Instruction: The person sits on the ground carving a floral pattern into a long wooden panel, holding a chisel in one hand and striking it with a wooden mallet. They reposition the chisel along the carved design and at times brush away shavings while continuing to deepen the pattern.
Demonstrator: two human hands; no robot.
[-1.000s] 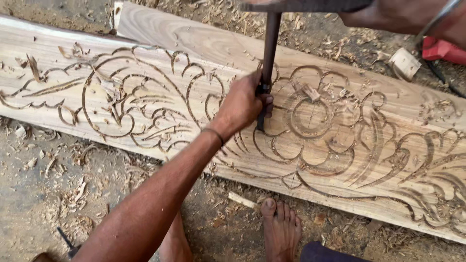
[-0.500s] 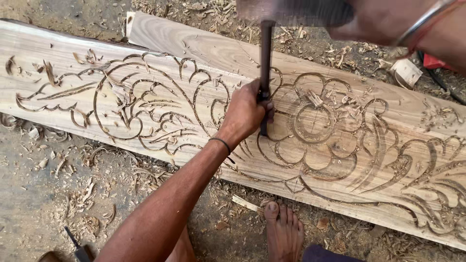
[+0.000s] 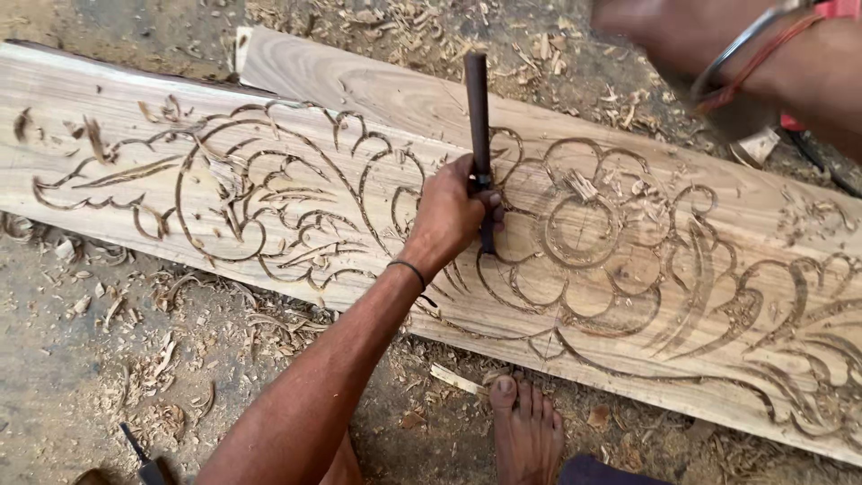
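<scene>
Sawdust-strewn ground carries our carved plank (image 3: 628,296), chips scattered around it. Our left hand (image 3: 453,216) clamps shut around the upright chisel (image 3: 479,135), tip set at the plank's flower outline. Our right hand (image 3: 718,45), blurred above the plank, hides its grip. We should keep the chisel steady on the line.

The right hand (image 3: 682,36) is blurred and cut off by the top edge; whatever it grips cannot be made out. The tip of the dark metal chisel (image 3: 479,135) is hidden behind the fingers of the left hand (image 3: 449,216). The long pale carved wooden plank (image 3: 269,180) runs out of view at right. A small dark tool on the ground (image 3: 144,458) is cut by the bottom edge. A red object (image 3: 840,9) is barely visible at the top right.
</scene>
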